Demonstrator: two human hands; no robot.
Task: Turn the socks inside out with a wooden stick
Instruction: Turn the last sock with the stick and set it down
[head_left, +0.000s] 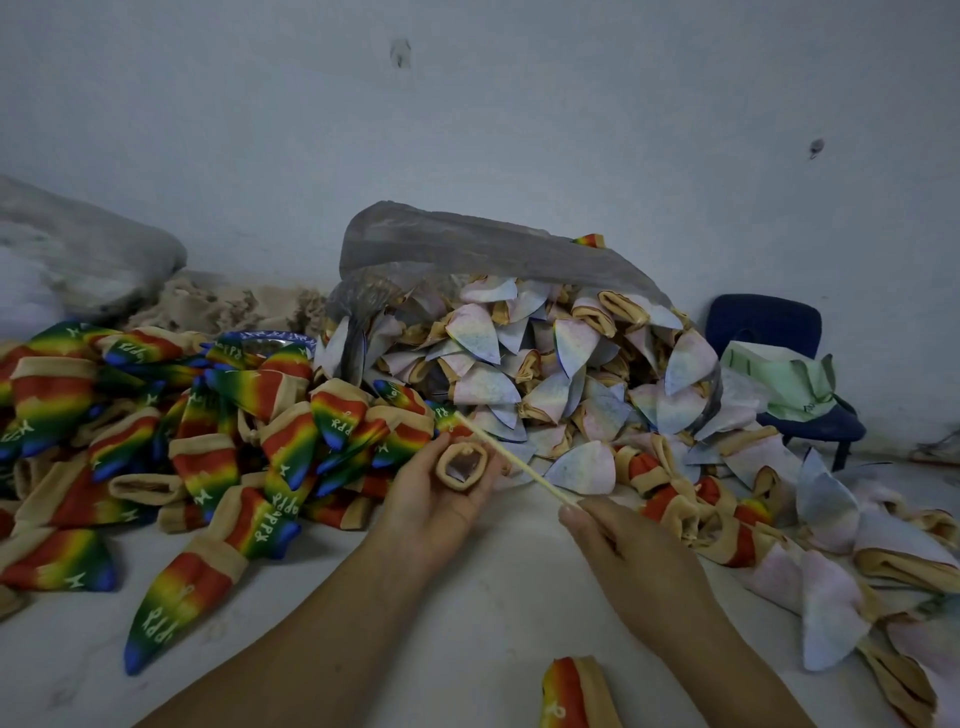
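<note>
Wooden stick (514, 462) pinched at its near end in right hand (618, 540), slanting up-left and passing right by the sock (462, 465), far tip up at the heap of rainbow socks (208, 415). Gripping that sock in left hand (431, 499), fingers curled round it, tan cuff gaping open toward the camera. Hands apart, over a white surface (467, 597). Behind, loads of pale ones (519, 374) spilling out of a plastic bag (467, 244). Blue chair (769, 332) by the wall on the right
</note>
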